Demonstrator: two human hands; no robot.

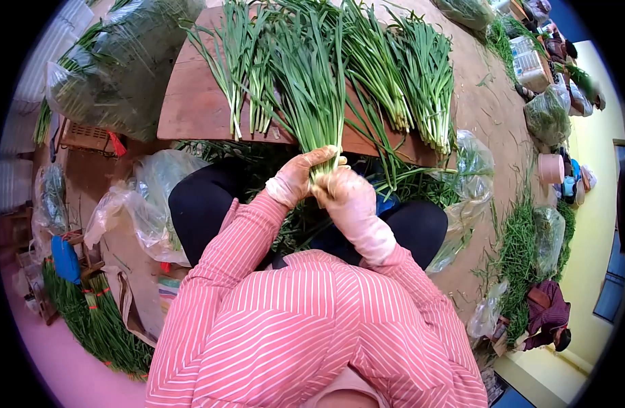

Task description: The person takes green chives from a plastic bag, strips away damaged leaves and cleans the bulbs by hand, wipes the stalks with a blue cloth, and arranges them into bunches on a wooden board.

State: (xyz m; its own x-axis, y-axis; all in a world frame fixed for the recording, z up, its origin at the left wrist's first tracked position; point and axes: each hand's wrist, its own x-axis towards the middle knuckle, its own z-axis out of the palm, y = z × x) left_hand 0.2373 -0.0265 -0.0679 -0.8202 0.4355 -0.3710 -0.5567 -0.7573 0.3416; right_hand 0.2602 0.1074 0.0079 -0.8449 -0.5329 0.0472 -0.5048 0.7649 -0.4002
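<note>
A thick bunch of garlic chives [309, 88] lies with its leaves over the wooden board, its pale stem ends toward me. My left hand [300, 175], in a stained glove, is wrapped round the stems near the board's front edge. My right hand [346, 194], gloved too, is closed on the stem ends just below and to the right, touching the left. Smaller bundles of chives [237, 81] rest on the board to the left, and two thicker bundles [428, 88] lie to the right. Some loose leaves [394, 163] hang over the front edge.
The wooden board [190, 102] stands across my knees' far side. Plastic bags [152, 197] lie left and right of my legs. Tied bundles of greens [101, 313] sit at lower left, a heap of greens [516, 251] at right. Another person [547, 313] crouches at far right.
</note>
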